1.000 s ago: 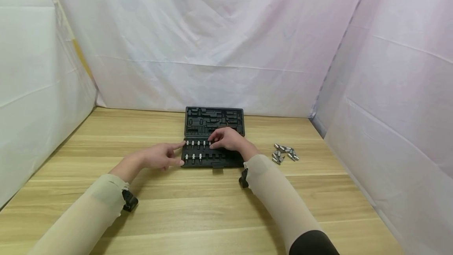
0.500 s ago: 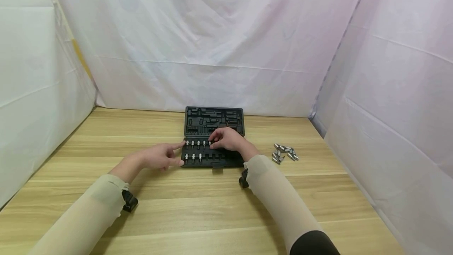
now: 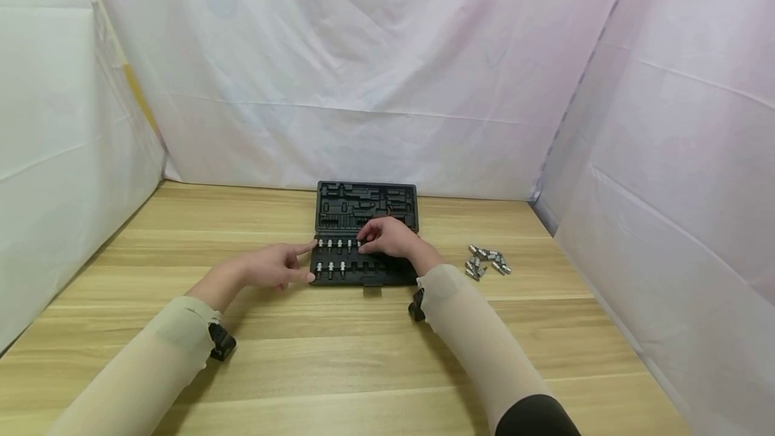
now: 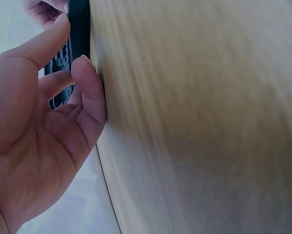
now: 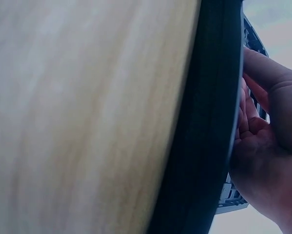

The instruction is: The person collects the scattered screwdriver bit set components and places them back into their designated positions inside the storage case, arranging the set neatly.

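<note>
A black socket-set case (image 3: 357,281) lies unfolded on the wooden table, its lid laid back behind the tray. Silver bit sockets stand in two rows at the tray's left side: several in the upper row, three (image 3: 331,270) in the lower. My right hand (image 3: 393,237) reaches over the tray and pinches a bit socket (image 3: 360,244) at the right end of the upper row; the fingers partly hide it. At the tray's left end, my left hand (image 3: 275,266) touches the edge with index finger and thumb spread, its other fingers bent loosely.
A loose pile of silver bit sockets (image 3: 475,265) lies on the table (image 3: 339,362) to the right of the case. White cloth (image 3: 363,73) hangs behind the table and along both sides. Each wrist carries a small black camera.
</note>
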`<act>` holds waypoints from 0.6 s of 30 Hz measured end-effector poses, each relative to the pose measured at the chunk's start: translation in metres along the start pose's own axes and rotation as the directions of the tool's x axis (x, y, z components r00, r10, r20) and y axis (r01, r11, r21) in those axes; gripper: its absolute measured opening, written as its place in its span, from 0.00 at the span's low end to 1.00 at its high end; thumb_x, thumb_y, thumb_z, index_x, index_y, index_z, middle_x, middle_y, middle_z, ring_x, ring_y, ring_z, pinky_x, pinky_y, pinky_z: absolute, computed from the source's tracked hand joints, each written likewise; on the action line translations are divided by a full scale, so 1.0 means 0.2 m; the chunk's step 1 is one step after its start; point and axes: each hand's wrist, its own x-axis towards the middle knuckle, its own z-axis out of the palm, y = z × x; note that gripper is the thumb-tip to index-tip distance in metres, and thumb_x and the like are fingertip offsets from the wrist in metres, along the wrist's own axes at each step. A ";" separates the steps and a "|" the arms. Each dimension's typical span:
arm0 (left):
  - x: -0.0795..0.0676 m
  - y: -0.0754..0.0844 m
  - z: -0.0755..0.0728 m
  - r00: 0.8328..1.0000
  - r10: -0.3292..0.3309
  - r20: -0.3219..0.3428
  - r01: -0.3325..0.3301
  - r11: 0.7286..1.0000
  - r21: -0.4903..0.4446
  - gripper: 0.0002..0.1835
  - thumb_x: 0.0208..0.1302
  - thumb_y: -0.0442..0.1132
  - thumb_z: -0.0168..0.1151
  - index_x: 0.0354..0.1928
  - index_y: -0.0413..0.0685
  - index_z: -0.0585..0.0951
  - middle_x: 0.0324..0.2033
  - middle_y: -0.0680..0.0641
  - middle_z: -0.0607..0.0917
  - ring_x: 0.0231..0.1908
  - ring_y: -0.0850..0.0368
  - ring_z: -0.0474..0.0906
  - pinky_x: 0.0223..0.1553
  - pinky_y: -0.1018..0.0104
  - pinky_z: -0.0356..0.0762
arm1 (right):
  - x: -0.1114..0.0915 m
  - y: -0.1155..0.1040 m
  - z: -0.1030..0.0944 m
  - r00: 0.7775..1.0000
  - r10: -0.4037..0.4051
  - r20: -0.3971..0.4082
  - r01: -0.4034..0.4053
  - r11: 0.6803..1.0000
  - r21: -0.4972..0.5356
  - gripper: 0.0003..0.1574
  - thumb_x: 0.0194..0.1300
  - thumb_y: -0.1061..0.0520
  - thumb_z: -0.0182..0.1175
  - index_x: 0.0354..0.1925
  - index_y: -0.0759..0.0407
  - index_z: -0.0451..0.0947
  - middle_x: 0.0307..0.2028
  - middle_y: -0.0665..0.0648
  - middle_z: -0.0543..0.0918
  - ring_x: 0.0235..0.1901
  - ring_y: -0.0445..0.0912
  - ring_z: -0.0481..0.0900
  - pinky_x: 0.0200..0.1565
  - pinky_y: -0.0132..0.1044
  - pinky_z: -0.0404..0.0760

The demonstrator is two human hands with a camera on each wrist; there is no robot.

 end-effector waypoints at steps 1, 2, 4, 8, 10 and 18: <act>0.00 0.00 0.00 1.000 -0.003 -0.001 0.003 1.000 -0.003 0.51 0.77 0.51 0.70 0.90 0.51 0.52 0.37 0.44 0.80 0.34 0.53 0.80 0.37 0.60 0.85 | 0.00 0.00 0.00 1.000 -0.001 0.001 0.001 1.000 -0.001 0.13 0.72 0.51 0.76 0.53 0.47 0.90 0.51 0.53 0.87 0.51 0.48 0.82 0.59 0.49 0.84; 0.00 0.00 0.00 1.000 -0.004 -0.001 0.004 1.000 -0.001 0.51 0.77 0.51 0.71 0.90 0.51 0.52 0.37 0.44 0.80 0.33 0.52 0.80 0.37 0.61 0.85 | 0.00 0.00 0.00 1.000 -0.002 0.002 0.002 1.000 -0.001 0.13 0.72 0.51 0.76 0.53 0.47 0.90 0.51 0.52 0.87 0.51 0.48 0.82 0.59 0.49 0.84; 0.00 0.00 0.00 1.000 -0.004 -0.003 0.004 1.000 0.003 0.51 0.76 0.51 0.71 0.90 0.51 0.52 0.37 0.44 0.80 0.33 0.53 0.80 0.37 0.61 0.85 | 0.00 0.00 -0.01 1.000 -0.010 0.004 0.010 1.000 0.005 0.13 0.73 0.51 0.76 0.53 0.47 0.90 0.51 0.53 0.87 0.51 0.48 0.82 0.59 0.49 0.84; 0.00 0.00 0.00 1.000 -0.011 0.000 0.011 1.000 0.001 0.51 0.76 0.52 0.71 0.90 0.51 0.52 0.37 0.44 0.80 0.33 0.53 0.79 0.36 0.61 0.84 | -0.02 0.01 -0.03 0.999 -0.041 0.004 0.041 0.999 0.029 0.13 0.74 0.50 0.75 0.55 0.48 0.90 0.51 0.52 0.89 0.52 0.47 0.84 0.59 0.48 0.85; 0.00 0.00 0.00 1.000 -0.009 0.005 0.009 1.000 -0.002 0.51 0.77 0.52 0.70 0.90 0.51 0.51 0.37 0.44 0.79 0.32 0.53 0.79 0.36 0.61 0.84 | -0.03 0.02 -0.05 0.998 -0.060 -0.005 0.061 0.997 0.050 0.14 0.75 0.50 0.73 0.56 0.48 0.90 0.52 0.52 0.89 0.52 0.46 0.85 0.58 0.48 0.86; 0.00 0.00 0.00 1.000 -0.009 -0.001 0.009 1.000 -0.018 0.51 0.77 0.50 0.70 0.90 0.52 0.51 0.38 0.43 0.79 0.34 0.52 0.80 0.39 0.58 0.85 | -0.13 0.02 -0.20 0.993 -0.099 -0.065 0.107 0.986 0.131 0.20 0.79 0.45 0.69 0.61 0.52 0.87 0.55 0.53 0.89 0.52 0.49 0.86 0.55 0.52 0.86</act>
